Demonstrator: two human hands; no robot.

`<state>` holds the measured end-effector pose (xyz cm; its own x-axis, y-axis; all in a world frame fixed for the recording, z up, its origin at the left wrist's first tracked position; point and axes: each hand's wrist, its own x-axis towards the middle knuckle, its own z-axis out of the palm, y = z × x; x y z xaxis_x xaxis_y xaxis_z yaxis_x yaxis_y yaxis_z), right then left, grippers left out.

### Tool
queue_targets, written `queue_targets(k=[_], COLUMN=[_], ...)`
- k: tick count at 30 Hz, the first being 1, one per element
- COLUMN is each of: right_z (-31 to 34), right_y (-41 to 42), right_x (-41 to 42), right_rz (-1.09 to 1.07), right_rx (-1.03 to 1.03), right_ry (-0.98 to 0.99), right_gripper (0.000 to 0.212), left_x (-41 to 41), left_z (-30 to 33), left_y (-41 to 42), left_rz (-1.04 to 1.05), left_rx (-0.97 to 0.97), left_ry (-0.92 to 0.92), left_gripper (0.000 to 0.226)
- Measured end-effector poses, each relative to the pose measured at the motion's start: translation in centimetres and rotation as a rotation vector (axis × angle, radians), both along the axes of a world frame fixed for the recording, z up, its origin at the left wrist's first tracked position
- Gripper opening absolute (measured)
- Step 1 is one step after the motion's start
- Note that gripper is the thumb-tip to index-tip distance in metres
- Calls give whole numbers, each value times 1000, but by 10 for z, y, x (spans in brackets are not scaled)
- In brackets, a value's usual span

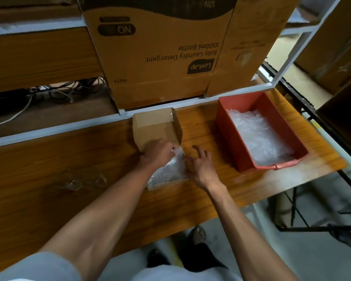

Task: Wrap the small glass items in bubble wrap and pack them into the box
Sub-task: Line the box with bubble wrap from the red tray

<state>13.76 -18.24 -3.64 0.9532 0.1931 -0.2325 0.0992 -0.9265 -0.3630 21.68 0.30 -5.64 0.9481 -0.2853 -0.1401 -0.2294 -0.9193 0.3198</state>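
On the wooden table (49, 159), right at the middle, both hands are down in the small cardboard box (156, 126) and the bubble wrap (166, 171) lies between them, a pale, knobbly, crinkled bundle filling the near half of the box; whether glass sits inside it, I cannot tell. The left hand (157, 152) comes over the box's left side, its fingers curled and pinching the far top edge of the wrap. The right hand (200, 165) sits against the bundle's right flank at the box's right wall, thumb and first finger touching the wrap, the other fingers spread and lifted off it. The box is plain brown card, square-cornered, its tall back flap standing up behind the hands. To the left, on the bare wood, some clear glass pieces (77, 182) show only as faint glinting curves, well apart from the box. Over to the right stands a red plastic bin (249, 159), rectangular and smooth-walled, holding more loose bubble sheets (261, 134). Behind, a large printed carton (160, 57) sits on the white metal rack (69, 126)
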Motion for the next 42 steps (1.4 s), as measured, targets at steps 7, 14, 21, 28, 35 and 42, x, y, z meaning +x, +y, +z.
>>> queue_targets(k=[7, 14, 21, 28, 35, 42], right_z=[-20, -18, -15, -22, -24, -32], right_y=[12, 16, 19, 22, 61, 67], right_x=[13, 11, 10, 9, 24, 22], right_rz=[-24, -42, -73, 71, 280, 432], right_rx=[-149, -173, -176, -94, -191, -446], right_ry=[123, 62, 45, -230, -148, -163], right_gripper=[47, 43, 51, 49, 45, 35], left_x=[-18, -46, -38, -35, -45, -48], left_z=[-8, -22, -33, -25, -18, -16], left_y=[4, 14, 8, 14, 18, 19], left_rz=[-103, -100, -115, -68, 0, -26], left_rx=[10, -172, -77, -96, -46, 109], left_ry=[-242, -198, 154, 137, 46, 172], left_gripper=[39, 28, 77, 64, 42, 50])
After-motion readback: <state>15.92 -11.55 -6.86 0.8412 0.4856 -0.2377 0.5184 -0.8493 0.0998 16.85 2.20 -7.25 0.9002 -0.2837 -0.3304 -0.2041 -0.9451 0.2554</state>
